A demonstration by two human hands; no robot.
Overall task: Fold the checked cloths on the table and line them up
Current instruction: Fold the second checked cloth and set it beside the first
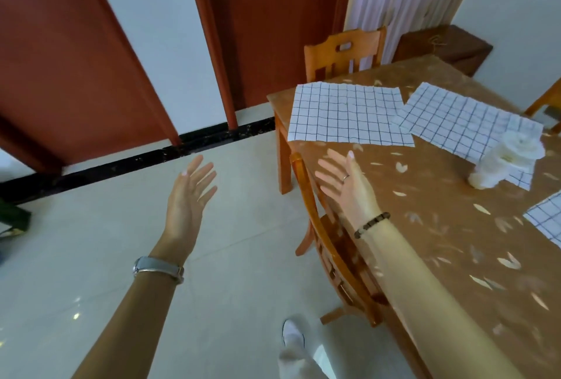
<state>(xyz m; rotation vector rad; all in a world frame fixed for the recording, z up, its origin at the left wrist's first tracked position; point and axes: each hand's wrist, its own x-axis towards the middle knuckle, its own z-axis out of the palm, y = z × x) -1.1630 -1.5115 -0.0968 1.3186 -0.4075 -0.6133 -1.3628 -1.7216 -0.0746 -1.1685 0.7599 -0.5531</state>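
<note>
Bare, straight fingers [203, 172] spread wide on the left hand [189, 193], which holds nothing above the tiled floor [243, 257]. The right hand [346, 184] is equally open and empty, hovering over a wooden chair [318, 227] back at the counter [425, 211] edge. From that hand, the first checked cloth [349, 114] lies flat at twelve o'clock. The second checked cloth [464, 123] is at two o'clock, with a white ruffled object [510, 160] on its near end. The third checked cloth [546, 220] shows at three o'clock.

Single head view, tilted: looks forward-down over outstretched forearms, table [440, 211] at right.
</note>
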